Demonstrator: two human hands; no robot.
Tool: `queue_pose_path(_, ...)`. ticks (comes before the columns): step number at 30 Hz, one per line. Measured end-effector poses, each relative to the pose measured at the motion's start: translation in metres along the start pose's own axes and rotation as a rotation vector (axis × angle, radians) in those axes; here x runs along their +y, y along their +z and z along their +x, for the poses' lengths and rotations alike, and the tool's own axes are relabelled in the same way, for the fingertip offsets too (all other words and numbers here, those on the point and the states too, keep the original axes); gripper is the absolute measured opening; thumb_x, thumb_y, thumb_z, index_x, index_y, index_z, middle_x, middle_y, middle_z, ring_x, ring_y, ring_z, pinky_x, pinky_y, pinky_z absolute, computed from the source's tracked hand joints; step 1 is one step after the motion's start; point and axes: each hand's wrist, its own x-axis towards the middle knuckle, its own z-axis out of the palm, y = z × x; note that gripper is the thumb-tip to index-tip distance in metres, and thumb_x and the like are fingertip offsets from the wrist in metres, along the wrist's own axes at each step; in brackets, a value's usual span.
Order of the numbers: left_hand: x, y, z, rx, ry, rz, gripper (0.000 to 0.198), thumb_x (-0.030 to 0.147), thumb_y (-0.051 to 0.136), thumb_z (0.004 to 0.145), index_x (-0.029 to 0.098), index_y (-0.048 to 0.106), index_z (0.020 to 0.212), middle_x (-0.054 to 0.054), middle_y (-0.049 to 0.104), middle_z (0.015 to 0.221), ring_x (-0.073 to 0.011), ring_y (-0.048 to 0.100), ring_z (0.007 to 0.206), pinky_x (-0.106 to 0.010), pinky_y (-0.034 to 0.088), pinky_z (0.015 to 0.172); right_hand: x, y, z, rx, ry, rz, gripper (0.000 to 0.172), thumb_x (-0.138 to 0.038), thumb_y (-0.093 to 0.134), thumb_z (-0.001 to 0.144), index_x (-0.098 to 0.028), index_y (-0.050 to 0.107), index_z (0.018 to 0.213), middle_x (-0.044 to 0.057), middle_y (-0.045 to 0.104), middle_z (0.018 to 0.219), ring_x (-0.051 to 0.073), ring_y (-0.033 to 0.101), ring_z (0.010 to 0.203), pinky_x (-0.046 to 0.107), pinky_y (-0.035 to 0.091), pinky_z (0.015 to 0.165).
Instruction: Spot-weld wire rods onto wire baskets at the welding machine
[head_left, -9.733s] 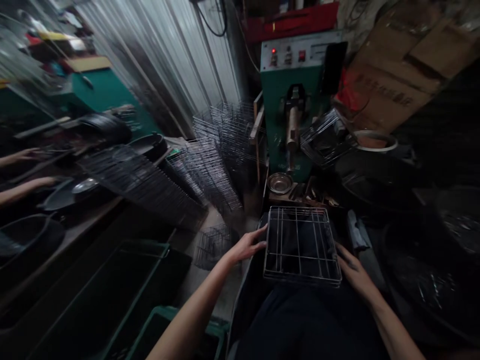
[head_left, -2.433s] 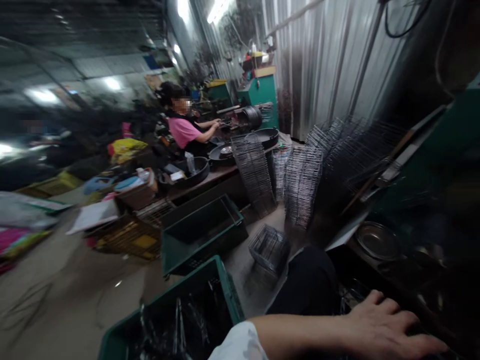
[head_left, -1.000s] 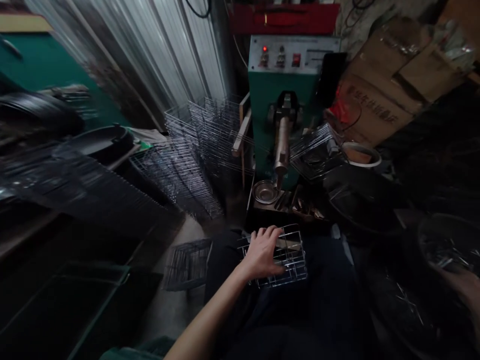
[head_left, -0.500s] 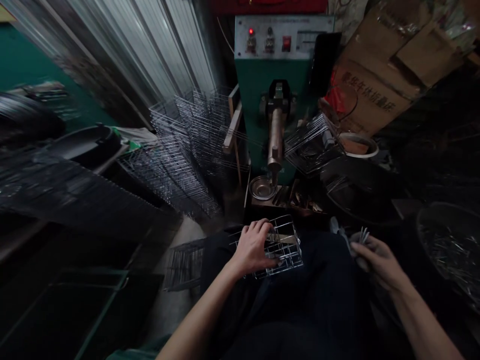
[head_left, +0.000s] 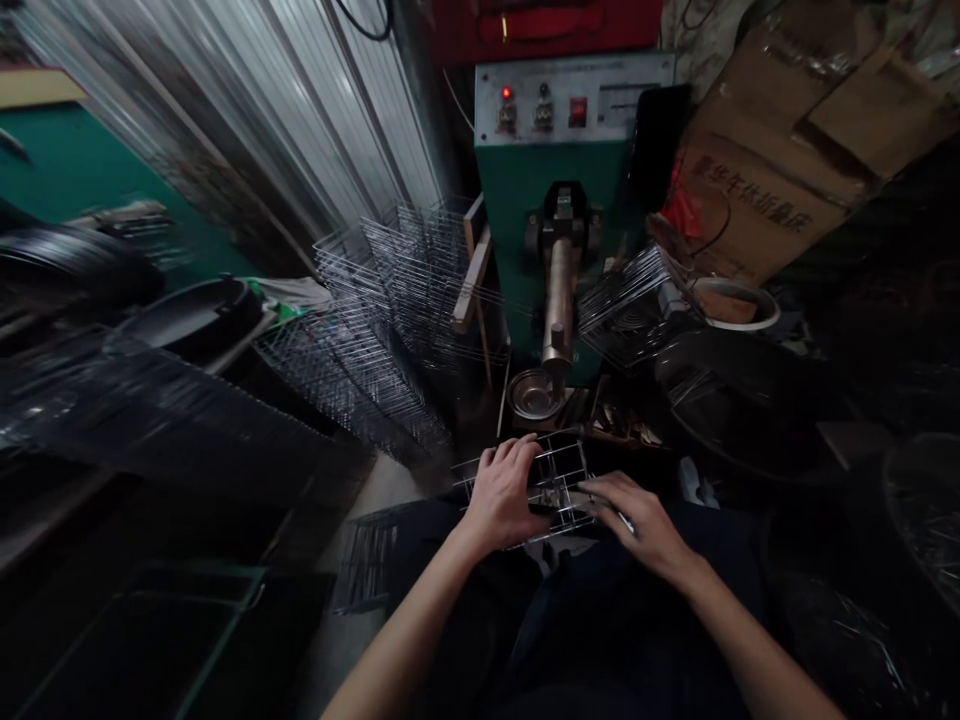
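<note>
A small wire grid frame rests over my lap, below the green machine. My left hand is closed on its left part, fingers over the top and thumb on the near side. My right hand is at the frame's right edge, with its fingertips at the wires there. A bit of short metal wire shows at its palm; the rest of what it holds is hidden by the fingers.
Ahead stands a green machine with a metal arm pointing down towards me. Under it sits a round metal dish. Wire grid panels are stacked at left. A cardboard box and a dark tub are at right.
My right hand, with several short wires in it, has moved left from beside my right leg to the frame's right edge. My left hand keeps its hold on the frame.
</note>
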Motion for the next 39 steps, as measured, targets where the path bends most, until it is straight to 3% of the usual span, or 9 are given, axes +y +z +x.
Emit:
queue_pose_path(4,-0.01,-0.002,0.007,0.015,-0.007,-0.018,0.079,0.034,0.079,0.053,0.025,0.045,0.123,-0.011,0.051,0.146,-0.0335,0.048,0.13,-0.047,0.036,0.105,0.011,0.018,0.0,0.098,-0.109,-0.043,0.039,-0.016,0.051,0.1,-0.028,0.059,0.137,0.008,0.07,0.116,0.023,0.066,0.107,0.039,0.058,0.092)
queue_pose_path(16,-0.033,-0.005,0.021,0.036,0.034,-0.016,0.082,0.031,0.079,0.051,0.024,0.043,0.124,-0.013,0.047,0.15,-0.0347,0.044,0.134,-0.049,0.034,0.108,0.022,0.038,0.012,0.257,-0.135,0.002,0.043,-0.007,0.058,0.096,-0.029,0.062,0.133,0.007,0.071,0.117,0.022,0.068,0.106,0.036,0.058,0.092)
queue_pose_path(30,-0.042,-0.02,0.032,0.002,0.089,-0.083,0.087,0.033,0.082,0.051,0.025,0.04,0.128,-0.012,0.049,0.146,-0.0326,0.048,0.13,-0.047,0.036,0.108,0.018,0.044,0.021,0.284,-0.132,-0.003,0.046,-0.008,0.056,0.096,-0.03,0.06,0.136,0.007,0.07,0.12,0.024,0.068,0.108,0.039,0.059,0.093)
queue_pose_path(39,-0.055,-0.028,0.052,-0.022,0.071,-0.085,0.098,0.037,0.084,0.05,0.024,0.037,0.136,-0.011,0.054,0.137,-0.0321,0.052,0.125,-0.048,0.037,0.109,0.019,0.045,0.042,0.326,-0.145,0.022,0.043,-0.007,0.055,0.096,-0.029,0.062,0.133,0.006,0.071,0.118,0.023,0.068,0.105,0.037,0.059,0.09)
